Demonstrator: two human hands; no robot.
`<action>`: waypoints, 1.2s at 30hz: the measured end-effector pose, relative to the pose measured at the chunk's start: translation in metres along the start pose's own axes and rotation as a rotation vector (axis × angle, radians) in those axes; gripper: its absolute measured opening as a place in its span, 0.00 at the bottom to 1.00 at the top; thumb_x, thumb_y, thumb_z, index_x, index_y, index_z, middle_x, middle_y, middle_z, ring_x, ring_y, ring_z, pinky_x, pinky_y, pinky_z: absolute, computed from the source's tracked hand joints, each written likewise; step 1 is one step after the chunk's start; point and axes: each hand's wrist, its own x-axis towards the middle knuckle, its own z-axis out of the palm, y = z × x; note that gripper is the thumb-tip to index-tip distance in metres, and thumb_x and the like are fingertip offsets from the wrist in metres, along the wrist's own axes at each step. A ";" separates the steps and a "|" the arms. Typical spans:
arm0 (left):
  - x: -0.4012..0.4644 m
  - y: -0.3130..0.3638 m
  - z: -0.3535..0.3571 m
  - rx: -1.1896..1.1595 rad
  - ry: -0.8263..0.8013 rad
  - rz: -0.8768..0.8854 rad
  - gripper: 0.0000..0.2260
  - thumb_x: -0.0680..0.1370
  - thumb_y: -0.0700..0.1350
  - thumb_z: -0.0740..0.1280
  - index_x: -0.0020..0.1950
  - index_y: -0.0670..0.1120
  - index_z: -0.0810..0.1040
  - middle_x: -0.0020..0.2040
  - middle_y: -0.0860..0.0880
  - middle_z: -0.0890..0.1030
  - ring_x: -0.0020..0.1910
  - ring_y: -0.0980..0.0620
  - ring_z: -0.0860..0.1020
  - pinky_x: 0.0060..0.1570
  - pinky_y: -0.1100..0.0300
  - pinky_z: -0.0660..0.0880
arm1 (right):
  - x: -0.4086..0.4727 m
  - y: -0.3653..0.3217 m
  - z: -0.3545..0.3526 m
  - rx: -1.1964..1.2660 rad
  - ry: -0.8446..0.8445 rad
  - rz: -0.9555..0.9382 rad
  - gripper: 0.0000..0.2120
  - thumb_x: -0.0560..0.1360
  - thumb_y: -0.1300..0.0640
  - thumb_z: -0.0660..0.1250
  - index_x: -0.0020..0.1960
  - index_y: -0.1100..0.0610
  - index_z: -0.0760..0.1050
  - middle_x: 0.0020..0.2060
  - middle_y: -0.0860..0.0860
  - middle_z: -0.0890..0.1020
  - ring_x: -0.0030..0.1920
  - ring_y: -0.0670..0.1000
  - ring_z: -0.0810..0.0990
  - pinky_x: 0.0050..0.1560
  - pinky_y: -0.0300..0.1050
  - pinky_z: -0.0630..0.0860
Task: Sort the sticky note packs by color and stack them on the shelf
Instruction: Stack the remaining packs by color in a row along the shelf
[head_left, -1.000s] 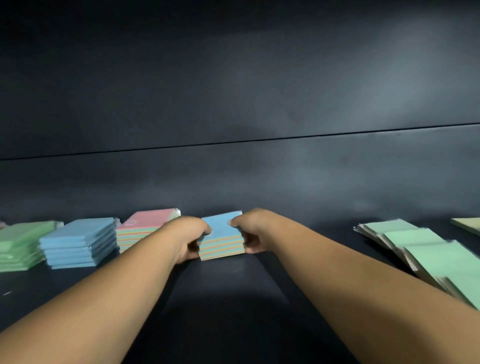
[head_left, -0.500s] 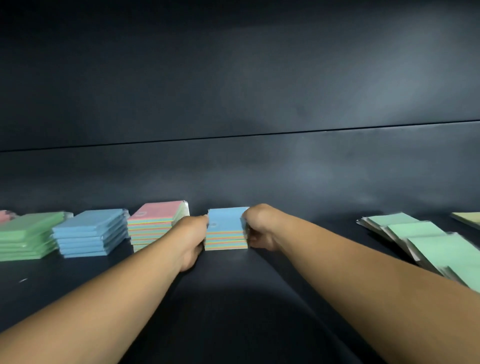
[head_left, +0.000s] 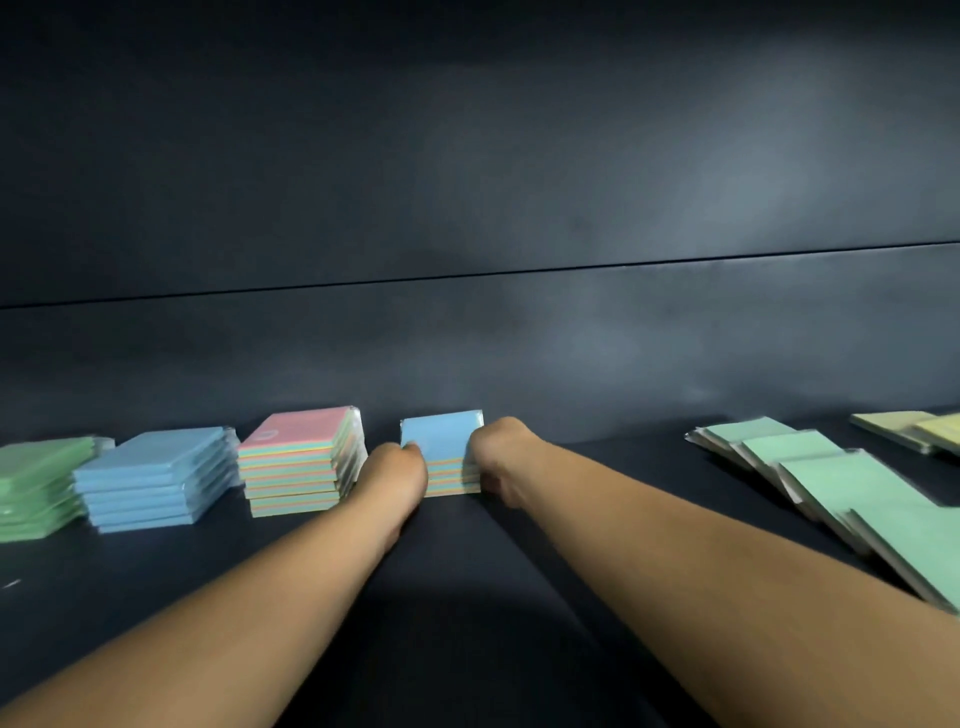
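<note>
Left hand (head_left: 397, 470), right hand (head_left: 498, 460) — both gripping blue-topped pack stack (head_left: 444, 441) (striped sides), dark shelf (head_left: 467, 597)

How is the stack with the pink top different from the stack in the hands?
The pink-topped stack is taller and stands untouched; the blue-topped stack is shorter, with the left hand and right hand gripping its sides. Their top colors differ, pink against blue. Both show striped multicolor edges and rest on the dark shelf.

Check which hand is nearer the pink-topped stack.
Left. The left hand sits just right of the pink-topped stack, gripping the blue-topped stack; the right hand grips that stack's far side.
</note>
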 end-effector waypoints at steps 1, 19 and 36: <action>0.003 -0.002 -0.002 0.056 -0.018 0.044 0.18 0.82 0.48 0.52 0.65 0.40 0.72 0.63 0.40 0.75 0.62 0.40 0.72 0.63 0.55 0.67 | 0.000 0.000 -0.002 -0.012 -0.012 0.008 0.16 0.78 0.67 0.55 0.65 0.67 0.69 0.54 0.61 0.75 0.63 0.61 0.75 0.56 0.48 0.75; -0.059 0.026 -0.021 0.207 0.166 0.442 0.13 0.79 0.47 0.60 0.60 0.44 0.74 0.57 0.44 0.78 0.59 0.43 0.74 0.53 0.58 0.67 | -0.065 -0.013 -0.152 -0.592 0.260 -0.421 0.07 0.77 0.54 0.64 0.44 0.57 0.74 0.39 0.55 0.74 0.42 0.51 0.70 0.43 0.39 0.64; -0.257 0.107 0.153 0.309 -0.309 0.153 0.19 0.75 0.54 0.66 0.54 0.39 0.78 0.52 0.43 0.78 0.46 0.46 0.74 0.42 0.59 0.66 | -0.150 0.076 -0.335 -0.776 0.026 -0.138 0.21 0.76 0.41 0.61 0.37 0.58 0.69 0.35 0.51 0.71 0.35 0.50 0.70 0.31 0.40 0.62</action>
